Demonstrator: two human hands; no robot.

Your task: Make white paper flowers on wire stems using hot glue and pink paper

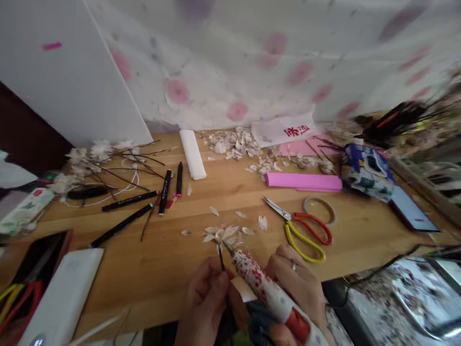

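My left hand pinches a thin dark twig upright, with its tip among a small cluster of pale petals. My right hand is wrapped around a pen-shaped glue tool with a red-and-white floral covering. The tool's metal tip points at the petal cluster, close to the twig's top. Several loose petals lie on the wooden table just beyond my hands. Yellow-and-red handled scissors lie to the right of the petals.
Black markers and finished blossom branches lie at the left. A petal heap, pink folded paper, a tape roll and a patterned pouch sit farther back. A white power bank is near the front left edge.
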